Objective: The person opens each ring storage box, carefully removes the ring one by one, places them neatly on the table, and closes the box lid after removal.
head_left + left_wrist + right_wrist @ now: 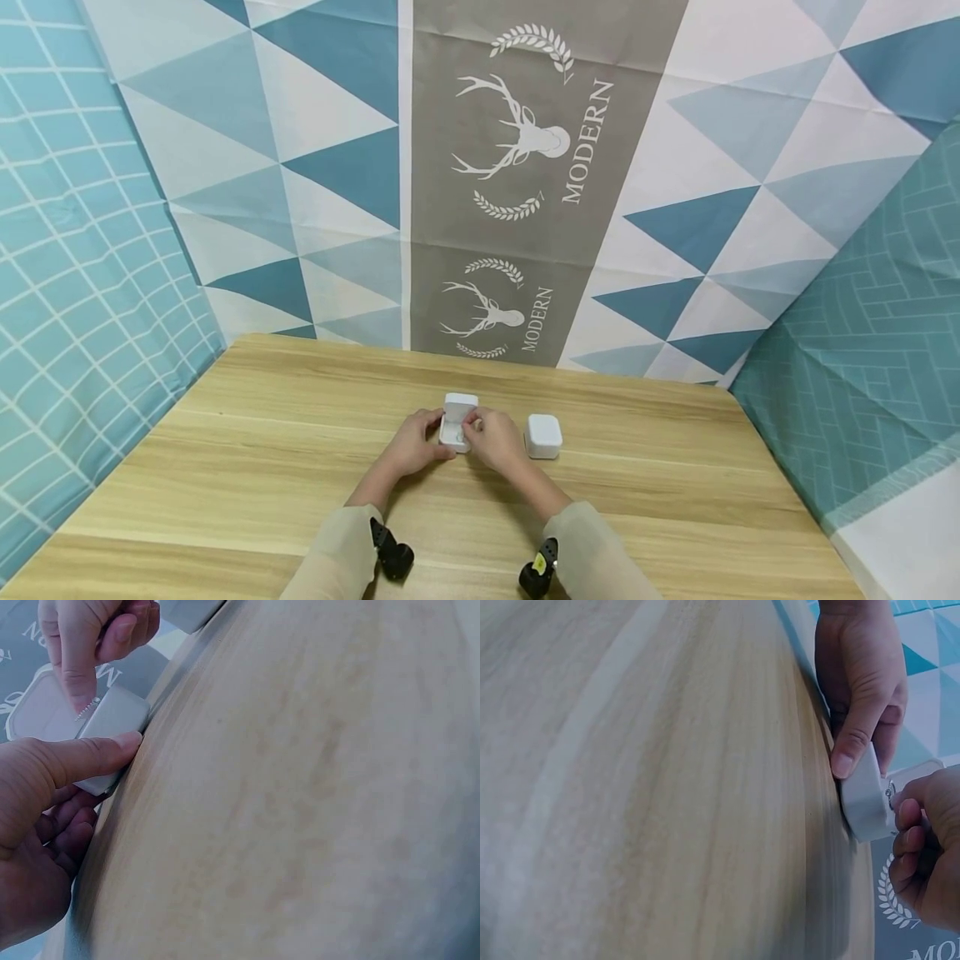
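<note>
Far left: blue grid cloth, hanging beside the wood table. Next, triangle cloth behind the table; its grey panel bears white deer heads and "MODERN".

Left sleeve: pale, black camera at the wrist. Left hand grips the box, thumb on its near side, fingers round the other.

Box: white, on the table between the hands, lid raised at the far side. Ring, studded, stands in the box.

Right hand: fingers bent, fingertips at the ring; cannot tell whether they pinch or merely touch it. Right sleeve likewise pale, with a camera.

Second box: white, rounded corners, on the table just right of the right hand. Far right: teal cloth, herringbone pattern.
</note>
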### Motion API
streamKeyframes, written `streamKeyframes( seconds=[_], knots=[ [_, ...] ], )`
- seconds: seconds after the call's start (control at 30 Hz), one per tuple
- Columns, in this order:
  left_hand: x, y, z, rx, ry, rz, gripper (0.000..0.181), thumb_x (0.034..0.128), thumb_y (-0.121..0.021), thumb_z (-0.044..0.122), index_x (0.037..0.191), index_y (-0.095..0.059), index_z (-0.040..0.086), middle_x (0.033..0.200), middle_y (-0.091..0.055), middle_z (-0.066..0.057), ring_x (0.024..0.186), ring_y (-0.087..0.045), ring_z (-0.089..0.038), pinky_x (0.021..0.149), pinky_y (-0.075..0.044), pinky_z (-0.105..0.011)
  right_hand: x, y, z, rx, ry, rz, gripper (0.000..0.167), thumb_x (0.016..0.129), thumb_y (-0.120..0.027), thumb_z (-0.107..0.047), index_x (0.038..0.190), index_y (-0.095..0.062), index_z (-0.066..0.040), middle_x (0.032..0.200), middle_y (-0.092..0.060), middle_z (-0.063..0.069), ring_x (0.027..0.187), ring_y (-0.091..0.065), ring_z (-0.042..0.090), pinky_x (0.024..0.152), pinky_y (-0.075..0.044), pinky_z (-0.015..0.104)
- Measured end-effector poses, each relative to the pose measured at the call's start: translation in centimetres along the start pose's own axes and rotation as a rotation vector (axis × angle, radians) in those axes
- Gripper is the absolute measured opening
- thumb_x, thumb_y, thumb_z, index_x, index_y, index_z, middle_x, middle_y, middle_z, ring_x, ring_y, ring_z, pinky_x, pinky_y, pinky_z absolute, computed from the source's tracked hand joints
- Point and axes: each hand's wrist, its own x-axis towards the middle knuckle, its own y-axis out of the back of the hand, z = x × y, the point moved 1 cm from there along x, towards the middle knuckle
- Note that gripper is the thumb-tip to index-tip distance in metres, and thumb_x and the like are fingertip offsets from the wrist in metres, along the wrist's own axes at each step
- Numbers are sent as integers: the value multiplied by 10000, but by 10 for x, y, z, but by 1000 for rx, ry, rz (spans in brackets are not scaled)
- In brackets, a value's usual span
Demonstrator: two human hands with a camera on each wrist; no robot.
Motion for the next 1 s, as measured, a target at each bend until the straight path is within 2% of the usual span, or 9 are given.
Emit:
streamKeyframes(
  seconds=[0.53,0.77,0.9,1.0],
  knots=[
    [1,1,-2,16,-18,-2,714,695,-801,121,1296,-484,-97,1219,-568,-205,1192,-498,-352,1051,-373,-493,-4,5,-2,63,32,-10,98,870,-608,-164,870,-674,-91,543,-433,-103,446,-350,20,395,-292,170],
    [-3,2,1,45,-87,3,688,716,-782,153,1271,-488,-127,1182,-569,-247,1149,-508,-398,1012,-397,-513,-8,7,-3,68,26,-46,110,878,-595,-177,890,-669,-98,534,-429,-110,435,-349,15,393,-287,161],
    [-1,1,-1,10,-34,-5,703,711,-781,125,1300,-474,-105,1224,-555,-237,1198,-486,-380,1057,-362,-503,-10,8,-4,108,17,-61,127,884,-589,-176,901,-673,-82,516,-426,-105,422,-351,20,381,-280,159],
    [1,-1,-3,16,-13,-4,713,700,-791,120,1304,-476,-94,1227,-562,-216,1201,-493,-354,1061,-366,-486,-12,9,-5,151,2,-72,128,890,-592,-174,903,-673,-76,505,-425,-99,418,-348,26,377,-273,158]
  ],
)
